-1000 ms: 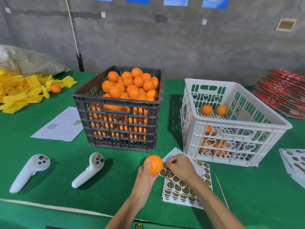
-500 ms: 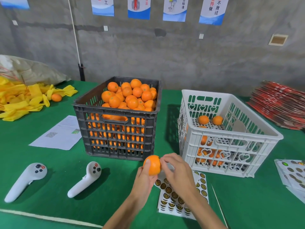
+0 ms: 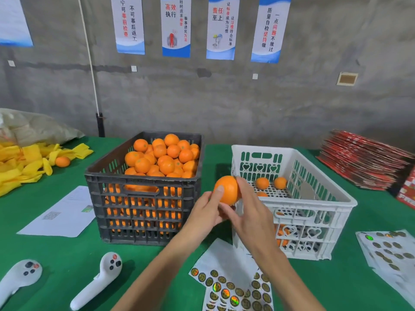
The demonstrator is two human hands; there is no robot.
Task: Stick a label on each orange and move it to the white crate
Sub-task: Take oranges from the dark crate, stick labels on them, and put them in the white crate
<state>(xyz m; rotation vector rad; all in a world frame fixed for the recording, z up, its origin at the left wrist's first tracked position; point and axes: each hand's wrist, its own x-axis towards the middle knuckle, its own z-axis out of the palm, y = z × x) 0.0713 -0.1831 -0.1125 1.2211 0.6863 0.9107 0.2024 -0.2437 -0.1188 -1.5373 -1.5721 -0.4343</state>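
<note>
Now holding one orange (image 3: 226, 189) up between both hands, just at the near-left corner of the white crate (image 3: 314, 198) and above the green table (image 3: 67, 254). Left hand (image 3: 205, 212) cupped under and around the fruit from the left, thumb pressed on its front face. Right hand (image 3: 251, 212) wrapped against its right side, fingertips curled behind and beneath it; cannot tell from here whether a label is under those fingers. Inside the white crate, a few oranges (image 3: 270, 183) lying on the perforated floor near its far end, more showing through the heart-shaped cutouts in its near wall. Left of the white crate, well apart from it, a dark crate (image 3: 143, 212) heaped with oranges. Just in front of the white crate, a sticker sheet (image 3: 229, 286) flat on the table under the right forearm. Farther left of that, two white controllers (image 3: 96, 281).
</note>
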